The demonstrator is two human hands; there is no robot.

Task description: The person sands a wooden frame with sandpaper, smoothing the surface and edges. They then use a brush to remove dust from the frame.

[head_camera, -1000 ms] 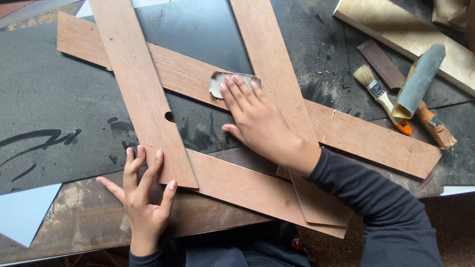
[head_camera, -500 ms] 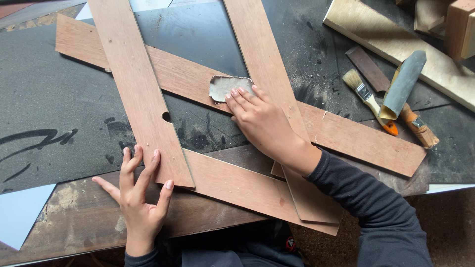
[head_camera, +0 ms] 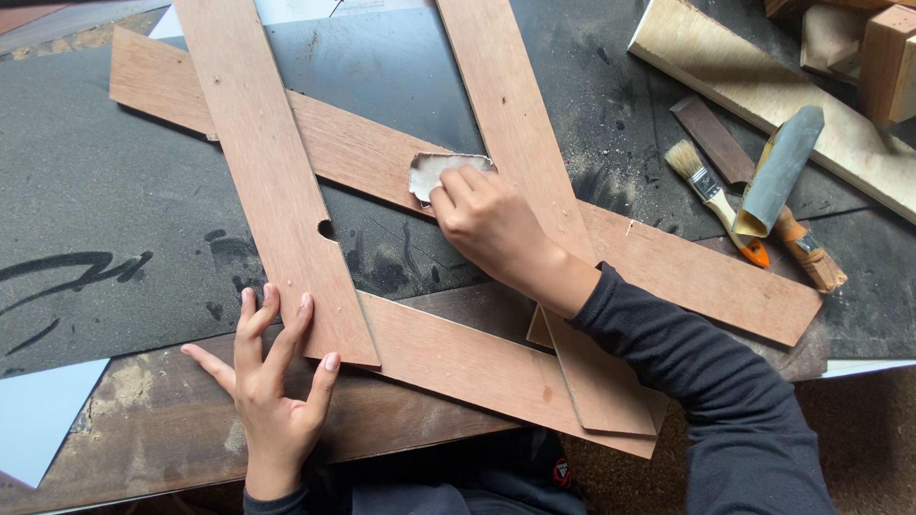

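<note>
Sandpaper (head_camera: 431, 172), a small pale torn piece, lies pressed flat under the fingertips of the right hand (head_camera: 491, 224) on the long plywood strip (head_camera: 382, 157) that runs diagonally from upper left to lower right. The scrap sits just left of the point where a second upright strip (head_camera: 515, 124) crosses over that diagonal one. The right hand is curled, fingers bent down onto the sandpaper, its dark sleeve (head_camera: 706, 381) reaching in from the lower right.

Left hand (head_camera: 272, 381): open and spread wide, fingers splayed, holding nothing. Its fingertips rest against the lower end of the left upright strip (head_camera: 277, 181), which has a small half-round notch (head_camera: 326, 229) in its right edge; the palm lies on the brown worn edge of the desk (head_camera: 143, 420).

A fourth strip (head_camera: 458, 367) runs along the bottom, under the left upright and joining the right one, so that the four pieces form a crossed frame. They lie on a dark dusty sheet (head_camera: 114, 210) covering the desk.

At right, well apart from both hands: a small paintbrush (head_camera: 716, 200) with an orange handle tip, a grey rolled sheet (head_camera: 778, 172) beside it, a second wooden-handled tool (head_camera: 811, 257) partly beneath, a pale plank (head_camera: 763, 86), and wooden blocks (head_camera: 878, 52) at the top corner.
</note>
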